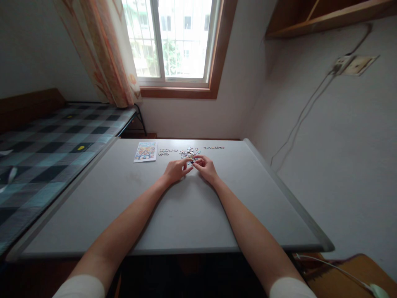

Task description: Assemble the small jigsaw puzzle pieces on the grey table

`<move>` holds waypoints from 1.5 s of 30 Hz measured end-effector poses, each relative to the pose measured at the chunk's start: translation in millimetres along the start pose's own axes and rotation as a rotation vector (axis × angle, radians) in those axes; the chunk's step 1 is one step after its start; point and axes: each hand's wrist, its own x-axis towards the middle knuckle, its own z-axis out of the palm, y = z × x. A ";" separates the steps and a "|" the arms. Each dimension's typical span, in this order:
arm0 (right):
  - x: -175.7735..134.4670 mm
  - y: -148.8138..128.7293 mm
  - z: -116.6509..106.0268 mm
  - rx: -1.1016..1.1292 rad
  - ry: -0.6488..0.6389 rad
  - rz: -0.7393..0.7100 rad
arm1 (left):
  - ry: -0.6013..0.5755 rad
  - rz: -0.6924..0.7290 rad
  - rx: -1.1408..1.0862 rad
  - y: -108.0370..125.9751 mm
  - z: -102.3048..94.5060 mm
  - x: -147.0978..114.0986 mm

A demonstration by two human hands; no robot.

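Observation:
My left hand (177, 170) and my right hand (205, 167) meet near the far part of the table, fingertips almost touching. Both are closed in a pinch around a small dark jigsaw puzzle piece (192, 162); its picture is too small to make out. Just beyond the fingers lies a loose heap of puzzle pieces (190, 152), partly hidden by the hands. Left of the heap, more pieces (164, 152) lie in short rows. Another row of pieces (214, 147) is off to the right. A colourful picture sheet (145, 152) lies flat at the left.
The pale table (186, 215) has a raised grey edge. A bed with a checked cover (77, 128) stands along its left side. Behind are a curtain (108, 54) and a window (182, 41). Cables hang from a wall socket (356, 65) at the right, above a wooden chair (356, 275).

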 end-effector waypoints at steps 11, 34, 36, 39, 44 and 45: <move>-1.5 2.1 -0.6 -0.212 -0.027 -0.035 | 0.098 -0.126 0.046 6.0 -4.1 -0.4; 1.6 2.7 -2.2 -0.176 0.142 -0.016 | 0.099 -0.040 -0.048 1.3 0.5 0.7; 1.9 2.8 -2.2 -0.162 0.143 -0.014 | 0.113 -0.041 -0.059 1.2 0.4 0.8; 2.0 3.2 -2.1 -0.151 0.140 -0.007 | 0.119 -0.026 -0.063 1.6 -0.7 0.7; 2.0 4.2 -2.1 -0.153 0.142 -0.003 | 0.128 -0.012 -0.056 4.2 -3.2 0.6; 2.1 4.4 -2.1 -0.164 0.144 -0.005 | 0.130 -0.011 -0.056 4.5 -3.5 0.6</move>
